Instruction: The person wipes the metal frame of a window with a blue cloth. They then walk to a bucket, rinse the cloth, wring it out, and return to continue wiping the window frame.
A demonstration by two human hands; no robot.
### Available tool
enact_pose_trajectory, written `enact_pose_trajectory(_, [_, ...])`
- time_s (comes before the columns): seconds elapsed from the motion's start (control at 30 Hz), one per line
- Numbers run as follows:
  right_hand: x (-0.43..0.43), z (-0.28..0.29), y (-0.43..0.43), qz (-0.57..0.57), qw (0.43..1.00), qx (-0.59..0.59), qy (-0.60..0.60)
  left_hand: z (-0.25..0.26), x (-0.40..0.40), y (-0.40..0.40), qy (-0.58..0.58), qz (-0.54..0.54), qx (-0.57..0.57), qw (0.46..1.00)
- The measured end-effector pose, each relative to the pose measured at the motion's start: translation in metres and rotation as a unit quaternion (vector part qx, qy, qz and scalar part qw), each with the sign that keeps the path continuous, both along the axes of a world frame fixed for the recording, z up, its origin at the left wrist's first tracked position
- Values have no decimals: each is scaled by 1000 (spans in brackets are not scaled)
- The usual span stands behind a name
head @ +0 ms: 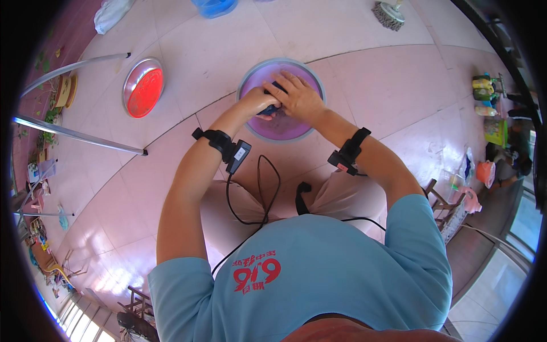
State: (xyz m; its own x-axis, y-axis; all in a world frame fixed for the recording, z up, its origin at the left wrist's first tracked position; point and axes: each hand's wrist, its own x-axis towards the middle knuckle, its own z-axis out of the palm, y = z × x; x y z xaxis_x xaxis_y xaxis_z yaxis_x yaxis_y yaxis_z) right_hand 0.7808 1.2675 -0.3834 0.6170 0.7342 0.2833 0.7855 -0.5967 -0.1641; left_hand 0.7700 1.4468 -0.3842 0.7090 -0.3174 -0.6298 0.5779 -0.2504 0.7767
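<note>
Before me on the floor sits a round purple plastic basin (295, 130) with a grey rim. Both of my hands are together over its middle. A dark, bunched item (270, 110), perhaps cloth, is gripped in my left hand (259, 101), which is partly tucked under the other. My right hand (300, 96) lies across the top of it, its fingers stretched towards the far rim. Most of the dark item is hidden by the hands, and so is part of the basin's floor. Each wrist wears a black strapped device (237, 156) with a cable.
A metal basin with a red bottom (145, 92) stands to the left, beside shiny metal legs (81, 136). Farther off are a blue plastic tub (216, 7) and a mop head (389, 17). Bottles (483, 87), a pink jug (471, 200) and a wooden stool (446, 209) are at the right.
</note>
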Motion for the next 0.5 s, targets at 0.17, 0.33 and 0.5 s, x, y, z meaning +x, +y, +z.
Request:
enact_pose_trajectory(0.17, [2,14,-1,47,995,-14,-83,3,-3,10,102,-54,-165,980])
enact_pose_trajectory(0.33, [2,4,2,67,995,-34,-73,7,-11,3,9,-149,-57,987])
enact_pose_trajectory(0.5, [-5,-12,10,19,993,-109,29,-10,-11,0,-195,-230,190,934])
